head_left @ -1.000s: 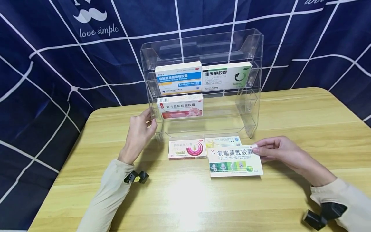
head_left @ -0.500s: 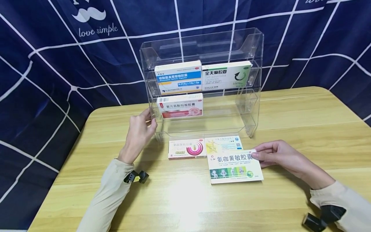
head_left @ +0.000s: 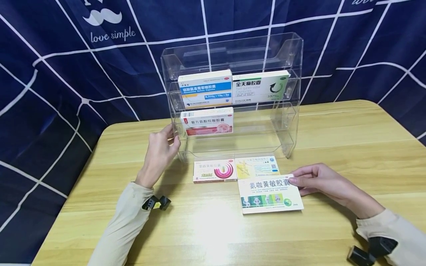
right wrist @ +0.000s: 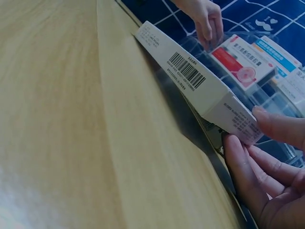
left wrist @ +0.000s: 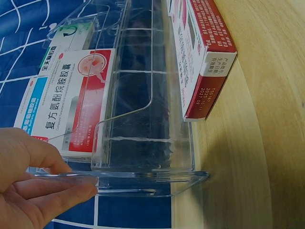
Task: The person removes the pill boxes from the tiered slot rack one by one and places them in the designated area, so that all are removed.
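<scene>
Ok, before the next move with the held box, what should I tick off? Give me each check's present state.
1. Grip of the right hand on the green-striped box: ok, it pinches the right end.
2. Left hand on the clear rack: ok, it pinches the left side.
3. Held box's printing readable in the head view: ok.
4. Rack front unobstructed: not ok; the pink-ringed box and yellow-and-white box lie there.
5. Held box free of the yellow-and-white box: cannot tell; they overlap in the head view.
</scene>
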A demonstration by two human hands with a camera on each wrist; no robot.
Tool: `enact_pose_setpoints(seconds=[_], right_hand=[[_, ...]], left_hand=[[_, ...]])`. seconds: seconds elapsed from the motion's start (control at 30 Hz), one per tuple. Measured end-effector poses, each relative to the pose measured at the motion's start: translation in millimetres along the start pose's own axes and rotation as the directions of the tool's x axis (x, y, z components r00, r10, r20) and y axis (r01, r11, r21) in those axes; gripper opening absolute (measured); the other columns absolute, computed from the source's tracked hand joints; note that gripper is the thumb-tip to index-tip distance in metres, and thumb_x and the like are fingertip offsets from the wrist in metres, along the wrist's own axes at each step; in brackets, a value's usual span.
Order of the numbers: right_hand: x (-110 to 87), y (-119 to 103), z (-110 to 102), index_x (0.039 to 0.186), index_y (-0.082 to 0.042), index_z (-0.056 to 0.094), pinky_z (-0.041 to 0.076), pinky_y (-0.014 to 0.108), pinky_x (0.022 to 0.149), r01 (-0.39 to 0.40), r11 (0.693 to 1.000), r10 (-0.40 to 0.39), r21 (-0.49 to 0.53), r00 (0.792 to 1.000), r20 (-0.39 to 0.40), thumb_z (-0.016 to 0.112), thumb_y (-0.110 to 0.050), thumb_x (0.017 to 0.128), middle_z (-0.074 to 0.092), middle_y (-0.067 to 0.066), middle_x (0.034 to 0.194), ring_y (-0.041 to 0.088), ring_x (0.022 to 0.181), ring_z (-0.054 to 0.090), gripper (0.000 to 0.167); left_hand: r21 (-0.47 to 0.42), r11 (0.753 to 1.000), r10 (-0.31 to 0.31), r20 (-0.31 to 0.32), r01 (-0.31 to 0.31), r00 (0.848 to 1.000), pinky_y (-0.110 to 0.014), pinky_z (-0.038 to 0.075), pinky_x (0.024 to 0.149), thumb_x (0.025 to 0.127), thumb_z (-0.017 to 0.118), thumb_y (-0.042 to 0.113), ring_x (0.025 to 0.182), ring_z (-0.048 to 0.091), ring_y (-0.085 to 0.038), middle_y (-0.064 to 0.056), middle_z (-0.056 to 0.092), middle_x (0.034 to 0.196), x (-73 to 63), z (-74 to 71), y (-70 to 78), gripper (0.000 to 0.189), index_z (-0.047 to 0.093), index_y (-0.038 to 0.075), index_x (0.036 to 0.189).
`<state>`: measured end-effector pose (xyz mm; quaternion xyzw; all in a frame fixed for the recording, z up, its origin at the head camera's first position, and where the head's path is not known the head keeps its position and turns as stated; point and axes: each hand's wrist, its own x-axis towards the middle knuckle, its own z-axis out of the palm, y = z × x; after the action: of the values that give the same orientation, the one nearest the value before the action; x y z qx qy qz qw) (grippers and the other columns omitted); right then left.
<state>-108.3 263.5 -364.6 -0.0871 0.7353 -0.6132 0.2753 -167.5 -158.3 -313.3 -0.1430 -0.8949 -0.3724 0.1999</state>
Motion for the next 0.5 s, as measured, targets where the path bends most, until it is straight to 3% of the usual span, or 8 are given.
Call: enact_pose_setpoints(seconds=[0.3, 0.5], right_hand=[[1.5, -2, 4, 0.115, 0.014, 0.058, 0.061, 0.035, 0.078, -0.059, 0.998, 0.059, -0.02, 0.998, -0.031, 0.06, -0.011, 0.095, 0.072, 0.009, 0.1, 0.017, 0.086, 0.07, 0.033], [-2.0, -8, 16, 0.12, 0.017, 0.053, 0.062, 0.033, 0.072, -0.07, 0.975, 0.041, -0.212, 0.99, -0.136, 0.065, -0.016, 0.092, 0.07, 0.014, 0.097, 0.017, 0.081, 0.069, 0.046]], left_hand=[[-0.01, 1.0, 0.016, -0.008, -0.016, 1.0, -0.043, 0.061, 0.077, 0.083, 0.053, -0.01, 0.092, 0.069, -0.039, -0.03, 0.067, 0.101, -0.9, 0.0, -0.8, 0.031, 0.061, -0.015, 0.112], [-0.007, 1.0, 0.016, -0.011, -0.017, 1.0, -0.043, 0.061, 0.077, 0.083, 0.054, -0.01, 0.09, 0.069, -0.038, -0.029, 0.067, 0.101, -1.0, 0.5, -0.6, 0.031, 0.061, -0.014, 0.112]])
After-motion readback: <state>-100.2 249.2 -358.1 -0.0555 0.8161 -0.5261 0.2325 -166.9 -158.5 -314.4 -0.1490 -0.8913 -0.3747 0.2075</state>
